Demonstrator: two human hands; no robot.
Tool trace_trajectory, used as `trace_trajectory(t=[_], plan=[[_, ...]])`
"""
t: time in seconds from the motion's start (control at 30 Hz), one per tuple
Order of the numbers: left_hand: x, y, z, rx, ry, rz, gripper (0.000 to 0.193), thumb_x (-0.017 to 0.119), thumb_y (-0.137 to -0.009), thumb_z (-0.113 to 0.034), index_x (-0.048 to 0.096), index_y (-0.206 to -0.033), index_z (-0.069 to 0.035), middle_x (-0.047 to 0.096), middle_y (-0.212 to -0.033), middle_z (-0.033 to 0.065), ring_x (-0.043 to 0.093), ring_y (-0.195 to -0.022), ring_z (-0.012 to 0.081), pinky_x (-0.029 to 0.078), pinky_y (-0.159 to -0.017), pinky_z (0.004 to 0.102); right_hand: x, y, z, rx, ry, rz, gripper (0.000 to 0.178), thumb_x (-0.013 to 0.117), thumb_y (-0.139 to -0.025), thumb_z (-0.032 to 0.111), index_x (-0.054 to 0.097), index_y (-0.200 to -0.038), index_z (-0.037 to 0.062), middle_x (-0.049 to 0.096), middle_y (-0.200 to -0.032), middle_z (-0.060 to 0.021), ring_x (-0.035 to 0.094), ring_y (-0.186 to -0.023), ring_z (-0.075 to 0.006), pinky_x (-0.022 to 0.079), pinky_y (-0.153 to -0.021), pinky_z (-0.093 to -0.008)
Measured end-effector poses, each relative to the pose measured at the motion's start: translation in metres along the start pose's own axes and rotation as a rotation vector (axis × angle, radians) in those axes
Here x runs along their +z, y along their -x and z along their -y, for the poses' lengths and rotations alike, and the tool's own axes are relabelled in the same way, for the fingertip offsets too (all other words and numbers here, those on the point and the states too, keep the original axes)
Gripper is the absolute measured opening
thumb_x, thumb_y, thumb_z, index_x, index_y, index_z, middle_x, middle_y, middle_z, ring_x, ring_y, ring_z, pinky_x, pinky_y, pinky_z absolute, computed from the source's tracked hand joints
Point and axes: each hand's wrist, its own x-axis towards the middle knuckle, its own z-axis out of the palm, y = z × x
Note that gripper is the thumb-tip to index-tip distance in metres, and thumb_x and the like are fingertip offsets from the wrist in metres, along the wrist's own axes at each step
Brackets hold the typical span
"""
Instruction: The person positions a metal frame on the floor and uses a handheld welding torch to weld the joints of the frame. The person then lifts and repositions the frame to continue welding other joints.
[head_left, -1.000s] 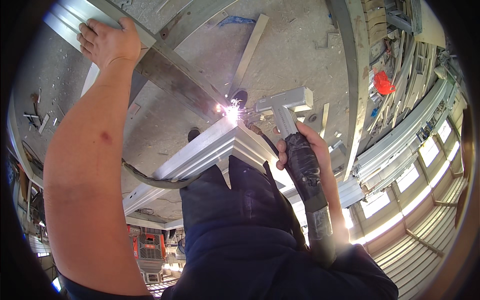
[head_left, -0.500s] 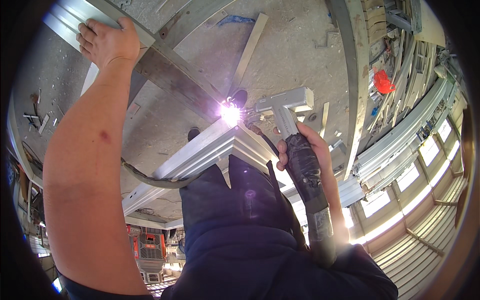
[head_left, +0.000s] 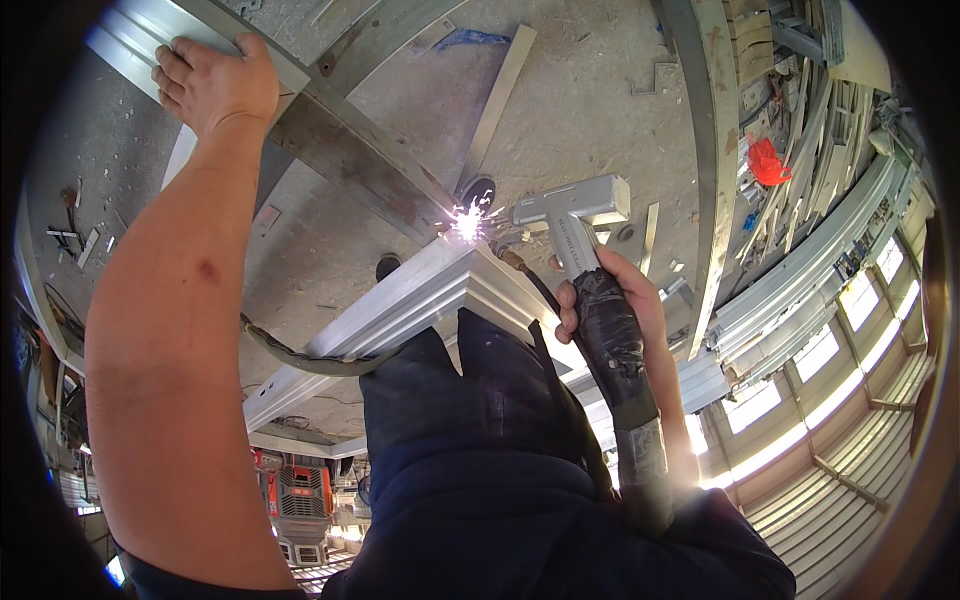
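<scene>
My right hand [head_left: 625,300] is wrapped round the black-taped grip of a grey T-shaped welding gun [head_left: 572,218]. A bright spot with flying sparks [head_left: 468,222] burns at the gun's nozzle, on the corner joint of a ridged silver metal frame [head_left: 400,305]. The exact contact is lost in the glare. My left hand [head_left: 220,85] lies over a ridged silver metal profile [head_left: 130,45] at the upper left, fingers bent across it and thumb towards its far side. A flat steel beam [head_left: 350,160] runs diagonally between that profile and the glowing corner.
A dark hose [head_left: 320,365] crosses the frame near my legs. On the floor lie a narrow metal strip [head_left: 500,100] and small scraps. A curved steel beam [head_left: 705,170] stands to the right, with stacked long profiles [head_left: 800,300] and a red bag [head_left: 767,163] beyond.
The purple-white glare at the corner has shrunk, and separate sparks now show. The welding gun has shifted very slightly to the right. My left hand has stayed nearly still.
</scene>
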Motion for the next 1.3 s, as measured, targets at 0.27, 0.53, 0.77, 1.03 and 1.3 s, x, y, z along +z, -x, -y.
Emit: trace_trajectory(t=[0.27,0.53,0.77,1.03,1.3], plan=[[-0.001,-0.001,-0.001,0.001,-0.008,0.001,0.084,0.046,-0.091,-0.049,0.027,-0.149,0.009,0.022,-0.158,0.0272,0.017,-0.148,0.0430,0.011,-0.122,0.0477,0.008,0.002,0.000,-0.010,-0.094,-0.021,0.044,0.041,-0.103,0.033,0.055,-0.116,-0.0069,0.065,-0.081,-0.0198,0.067,-0.060,-0.0292,0.058,-0.057,-0.0432],[0.000,-0.001,0.000,0.003,0.004,-0.004,0.084,0.047,-0.091,-0.048,0.027,-0.149,0.009,0.022,-0.158,0.0269,0.018,-0.148,0.0440,0.011,-0.122,0.0483,0.004,0.004,0.000,-0.002,-0.015,0.007,0.057,0.039,-0.104,0.043,0.049,-0.128,-0.0077,0.064,-0.081,-0.0147,0.064,-0.064,-0.0278,0.051,-0.062,-0.0427],[-0.001,-0.001,-0.002,0.001,0.007,0.002,0.084,0.046,-0.091,-0.048,0.026,-0.149,0.009,0.022,-0.159,0.0266,0.017,-0.148,0.0435,0.011,-0.122,0.0484,0.010,0.007,0.000,-0.011,-0.028,-0.035,0.050,0.041,-0.103,0.037,0.053,-0.121,-0.0075,0.064,-0.080,-0.0167,0.065,-0.061,-0.0266,0.055,-0.060,-0.0418],[0.001,-0.002,0.000,0.002,0.002,0.014,0.086,0.046,-0.091,-0.050,0.025,-0.150,0.009,0.021,-0.159,0.0267,0.016,-0.149,0.0427,0.010,-0.122,0.0477,0.014,0.009,0.001,-0.001,-0.048,-0.043,0.049,0.043,-0.102,0.037,0.055,-0.119,-0.0077,0.063,-0.079,-0.0176,0.065,-0.058,-0.0260,0.055,-0.058,-0.0405],[0.002,-0.002,-0.001,-0.006,0.000,0.012,0.086,0.046,-0.091,-0.050,0.026,-0.150,0.009,0.022,-0.159,0.0267,0.017,-0.148,0.0424,0.010,-0.122,0.0477,0.006,0.008,-0.001,-0.008,-0.009,-0.022,0.054,0.041,-0.103,0.040,0.052,-0.125,-0.0078,0.064,-0.080,-0.0157,0.065,-0.061,-0.0272,0.053,-0.060,-0.0409]])
